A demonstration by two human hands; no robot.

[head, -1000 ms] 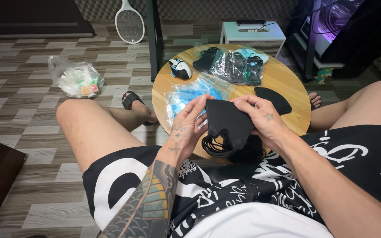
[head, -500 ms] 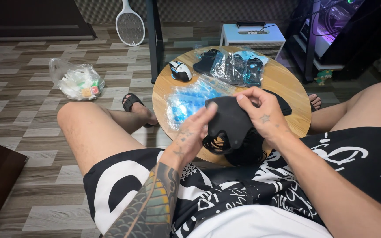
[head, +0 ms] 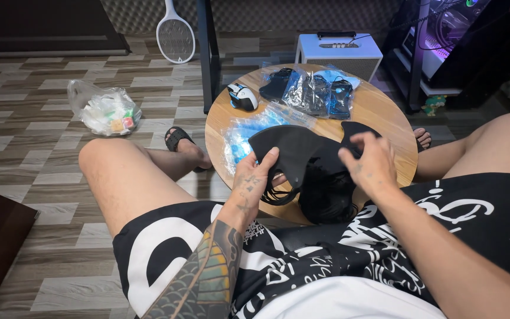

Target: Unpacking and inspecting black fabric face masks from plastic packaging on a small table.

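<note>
My left hand [head: 255, 177] pinches the left edge of a black fabric face mask [head: 295, 151], held spread over the near part of a round wooden table [head: 379, 112]. My right hand [head: 369, 163] grips the mask's right edge with bent fingers. Below the mask sits a dark heap of more black masks with ear loops [head: 326, 195]. A blue plastic packet [head: 240, 139] lies on the table just beyond my left hand.
Farther back on the table lie a white and black computer mouse [head: 242, 96] and several clear-wrapped dark items [head: 314, 91]. On the floor are a plastic bag of small things [head: 104, 111], a racket-shaped swatter [head: 175, 35], a white box [head: 339, 54] and a sandalled foot [head: 181, 142].
My hands have drawn apart and lowered, stretching the mask out flat. It was bunched up between both hands a second ago.
</note>
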